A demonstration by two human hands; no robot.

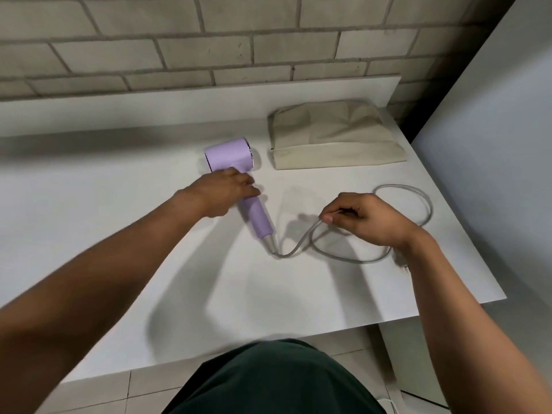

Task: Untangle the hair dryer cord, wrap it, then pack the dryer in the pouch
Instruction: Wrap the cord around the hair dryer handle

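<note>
Head view: a white table (125, 234) runs along a grey brick wall (209, 40), and the person stands at its near edge with both bare arms reaching forward.

The lilac hair dryer (230, 155) lies on its side near the middle of the tabletop, its barrel toward 12 o'clock and its handle slanting down toward 5 o'clock. The left hand (222, 194) rests over the top of the handle just below the barrel, fingers curled around it in a loose grasp; how firmly it grips cannot be told through the motion blur.

From the handle's pale tip at about 6 o'clock of the dryer, the grey cord (424, 204) dips, rises toward 2 o'clock and reaches the right hand (367, 218). That hand is closed in a pinch, thumb and forefinger holding the cord where two strands cross. Beyond it the cord sweeps in a wide loop lying flat on the table, out toward 3 o'clock and back under the wrist. The plug end is blurred near the right forearm.

The beige fabric pouch (334, 135) lies flat at 1 o'clock of the dryer, close to the wall and apart from both dryer and cord. Its mouth is not visibly open, and whether anything is inside cannot be told.
</note>
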